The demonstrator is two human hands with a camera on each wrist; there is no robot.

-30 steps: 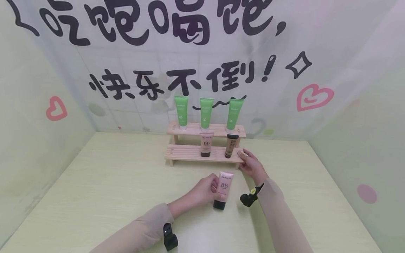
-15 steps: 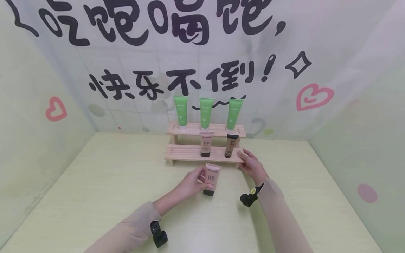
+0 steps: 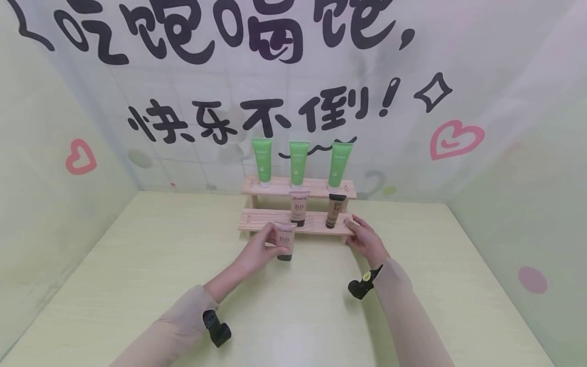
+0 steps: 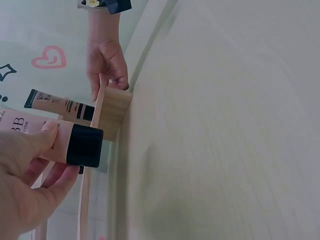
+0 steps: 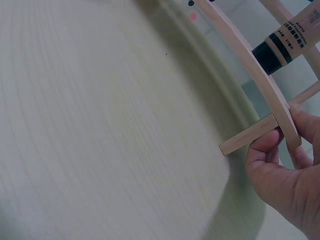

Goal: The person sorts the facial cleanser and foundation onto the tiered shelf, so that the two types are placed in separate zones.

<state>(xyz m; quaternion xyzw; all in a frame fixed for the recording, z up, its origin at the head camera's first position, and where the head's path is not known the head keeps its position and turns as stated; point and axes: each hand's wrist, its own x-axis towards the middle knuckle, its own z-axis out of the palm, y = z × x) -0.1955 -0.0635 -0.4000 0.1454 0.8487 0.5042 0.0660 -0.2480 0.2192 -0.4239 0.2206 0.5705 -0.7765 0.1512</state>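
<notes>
My left hand [image 3: 257, 252] pinches a pink BB cream tube [image 3: 285, 239] with a black cap, cap down, in front of the lower step of a two-step wooden rack [image 3: 263, 218]. In the left wrist view the thumb presses one side of the tube and the fingers the other. My right hand [image 3: 367, 240] grips the right end of the rack's lower step, thumb and fingers on either side of the board in the right wrist view. Another pink BB cream tube [image 3: 300, 206] stands mid-step, and a brown foundation tube [image 3: 336, 211] leans near the right end.
Three green tubes [image 3: 298, 163] stand spaced along the upper step, close to the printed back wall [image 3: 183, 76]. Pale table top [image 3: 151, 265] spreads around the rack, with walls at left and right.
The left hand has carried the pink BB cream tube leftward and toward the rack, from in front of its right part to its left-middle. My right hand keeps its hold on the step.
</notes>
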